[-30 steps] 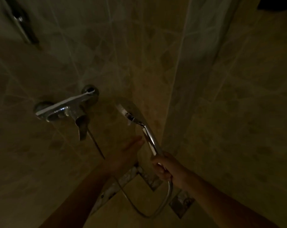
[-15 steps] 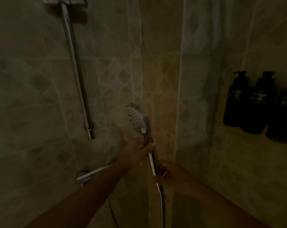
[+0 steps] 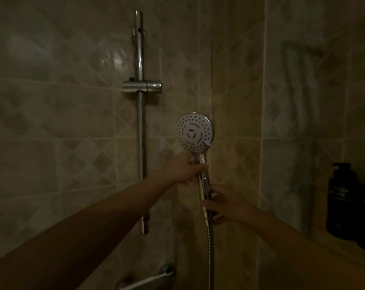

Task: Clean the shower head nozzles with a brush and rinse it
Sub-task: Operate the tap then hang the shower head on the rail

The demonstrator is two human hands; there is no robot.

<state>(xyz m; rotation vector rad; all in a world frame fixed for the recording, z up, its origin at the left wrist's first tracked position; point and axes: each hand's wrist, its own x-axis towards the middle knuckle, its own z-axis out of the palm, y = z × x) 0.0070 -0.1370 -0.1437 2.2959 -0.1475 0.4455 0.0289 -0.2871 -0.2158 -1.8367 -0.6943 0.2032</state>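
Both arms are stretched forward and upward, bare to the elbow. The left hand [image 3: 186, 169] is closed around the neck of the shower head [image 3: 195, 132], just beneath its face. The right hand [image 3: 226, 204] is curled loosely about the handle lower down, fingers partly spread.

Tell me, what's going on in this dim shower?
A person is holding a handheld shower head up in front of the tiled wall, its nozzle face turned toward the camera. The left hand grips the handle just under the head, and the right hand holds it lower, near where the hose joins. The holder on the wall rail stands empty. No brush is in sight, and no water is visibly running.
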